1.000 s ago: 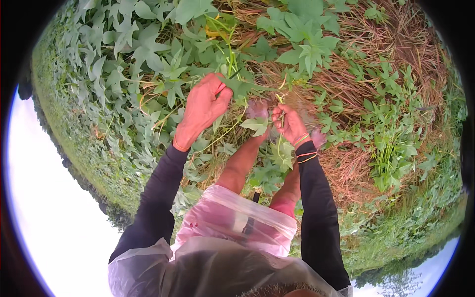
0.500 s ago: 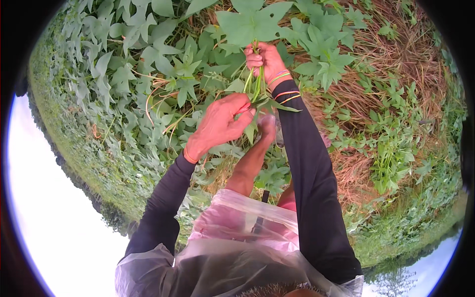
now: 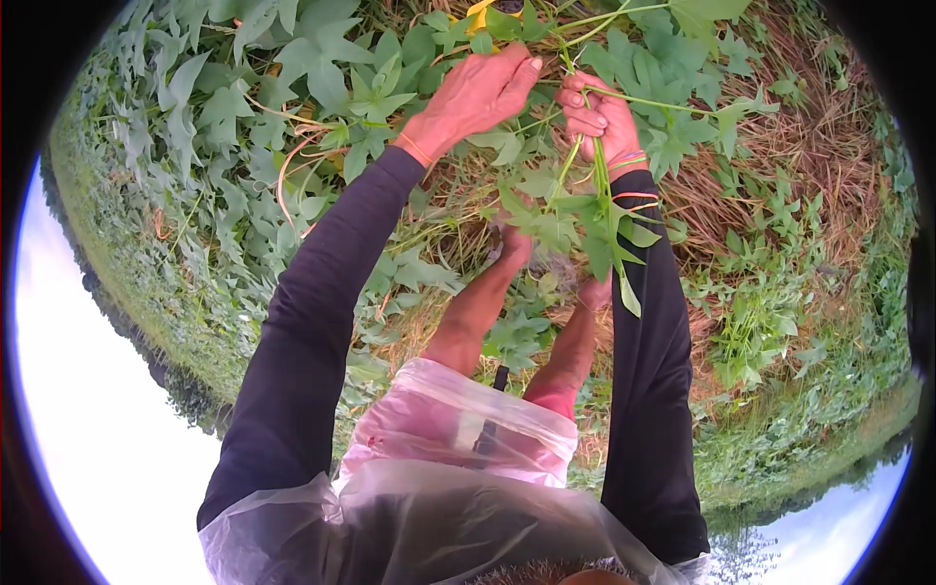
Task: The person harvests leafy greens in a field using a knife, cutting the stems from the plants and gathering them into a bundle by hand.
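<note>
My right hand (image 3: 597, 115) is closed around a bunch of leafy green stems (image 3: 599, 175). Their lobed leaves (image 3: 585, 222) hang back toward my right forearm, while longer stems spread away past the fingers. Just left of it, my left hand (image 3: 480, 96) reaches out with thumb and fingers pressed together beside the stems. Whatever may be between those fingertips is too small to make out. Coloured bands circle both wrists.
Dense lobed-leaf plants (image 3: 322, 68) cover the ground to the left and ahead. Dry brown straw (image 3: 721, 185) lies on the right among small weeds. My bare legs (image 3: 478, 307) stand below, under a translucent plastic cover (image 3: 429, 507). A yellow leaf (image 3: 480, 18) shows at the far edge.
My left hand has left the near ends of the stems and moved farther away, beside the right hand. My right hand has shifted rightward, still holding the bunch.
</note>
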### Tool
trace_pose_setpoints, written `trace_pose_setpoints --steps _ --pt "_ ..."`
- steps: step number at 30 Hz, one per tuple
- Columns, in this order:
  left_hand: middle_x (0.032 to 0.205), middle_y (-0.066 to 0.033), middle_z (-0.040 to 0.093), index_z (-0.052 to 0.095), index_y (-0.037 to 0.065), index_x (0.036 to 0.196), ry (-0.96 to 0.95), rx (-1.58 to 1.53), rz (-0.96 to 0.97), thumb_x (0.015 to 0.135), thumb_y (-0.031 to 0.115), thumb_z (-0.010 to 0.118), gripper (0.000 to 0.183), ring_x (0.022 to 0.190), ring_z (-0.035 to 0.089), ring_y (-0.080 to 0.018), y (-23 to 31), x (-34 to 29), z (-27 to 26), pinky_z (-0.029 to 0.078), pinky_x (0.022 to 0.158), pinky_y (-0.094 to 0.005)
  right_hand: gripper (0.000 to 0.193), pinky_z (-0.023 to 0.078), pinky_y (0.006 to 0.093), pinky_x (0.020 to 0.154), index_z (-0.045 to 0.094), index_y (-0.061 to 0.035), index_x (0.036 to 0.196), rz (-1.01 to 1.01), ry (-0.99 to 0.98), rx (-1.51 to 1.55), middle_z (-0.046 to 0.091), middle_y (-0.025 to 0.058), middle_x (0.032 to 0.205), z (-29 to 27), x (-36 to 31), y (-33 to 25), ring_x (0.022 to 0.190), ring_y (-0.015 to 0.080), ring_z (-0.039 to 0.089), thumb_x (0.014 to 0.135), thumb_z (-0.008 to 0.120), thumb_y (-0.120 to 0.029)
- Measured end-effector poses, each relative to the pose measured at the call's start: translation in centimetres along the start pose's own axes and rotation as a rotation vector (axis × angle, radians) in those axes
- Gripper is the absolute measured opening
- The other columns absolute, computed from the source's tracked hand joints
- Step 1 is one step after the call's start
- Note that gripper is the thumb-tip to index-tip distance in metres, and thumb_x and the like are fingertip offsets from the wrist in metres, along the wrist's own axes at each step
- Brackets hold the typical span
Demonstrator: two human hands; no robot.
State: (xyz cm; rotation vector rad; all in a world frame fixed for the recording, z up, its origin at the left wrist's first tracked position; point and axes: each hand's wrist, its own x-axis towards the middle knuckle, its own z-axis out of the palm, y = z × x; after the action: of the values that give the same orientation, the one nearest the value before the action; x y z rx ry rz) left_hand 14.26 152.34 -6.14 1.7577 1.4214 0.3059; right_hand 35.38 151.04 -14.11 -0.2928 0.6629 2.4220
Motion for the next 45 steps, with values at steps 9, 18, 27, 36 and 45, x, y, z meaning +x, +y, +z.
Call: trace_pose_setpoints --steps 9,18,27,36,45 --pt "0.083 -0.0219 0.064 0.059 0.001 0.1 -0.039 0.256 -0.209 0.103 0.038 0.041 0.041 0.08 0.062 -0.0433 -9.2 3.8 2.2 0.046 0.074 -0.0504 0.024 0.03 0.0207 0.033 0.05 -0.0065 0.087 0.022 0.059 -0.227 0.053 0.0061 0.074 0.8 -0.9 1.0 0.039 0.0059 0.036 0.102 0.049 -0.025" --pt "0.088 0.0035 0.051 0.058 0.009 0.117 -0.202 -0.822 -0.669 0.101 0.045 0.05 0.041 0.067 0.039 -0.0023 4.6 -10.8 3.3 0.031 0.052 -0.0182 0.029 0.046 0.0304 0.069 0.067 -0.003 0.105 -0.134 0.724 -1.605 0.061 0.0043 0.078 -1.6 -14.6 11.9 0.074 0.0124 0.055 0.104 0.051 -0.027" --pt "0.081 -0.0077 0.056 0.057 0.003 0.092 -0.344 -0.447 -0.502 0.095 0.019 0.059 0.016 0.07 0.053 -0.0201 6.7 -18.2 9.9 0.045 0.064 -0.0338 0.027 0.047 0.0426 0.073 0.06 0.0003 0.098 -0.146 0.724 -1.7 0.061 0.017 0.087 -4.5 -19.1 17.2 0.079 0.0347 0.059 0.101 0.057 -0.026" --pt "0.093 -0.0134 0.065 0.063 0.005 0.102 -0.022 0.948 0.111 0.086 0.027 0.062 0.027 0.079 0.062 -0.0347 -4.3 -8.6 -9.0 0.052 0.063 -0.0458 0.028 0.045 0.0514 0.081 0.065 -0.0052 0.092 -0.08 0.471 -2.503 0.063 0.0145 0.098 -5.4 -29.0 22.9 0.087 0.0375 0.06 0.093 0.06 -0.032" --pt "0.073 -0.018 0.063 0.06 0.005 0.091 -0.271 0.354 -0.403 0.088 0.025 0.056 0.02 0.064 0.061 -0.0382 0.5 -16.5 -7.0 0.047 0.061 -0.0468 0.049 0.05 0.0509 0.087 0.066 -0.0031 0.096 0.763 0.522 -2.234 0.068 0.0222 0.081 -6.5 -31.4 24.9 0.084 0.0408 0.067 0.092 0.06 -0.051"
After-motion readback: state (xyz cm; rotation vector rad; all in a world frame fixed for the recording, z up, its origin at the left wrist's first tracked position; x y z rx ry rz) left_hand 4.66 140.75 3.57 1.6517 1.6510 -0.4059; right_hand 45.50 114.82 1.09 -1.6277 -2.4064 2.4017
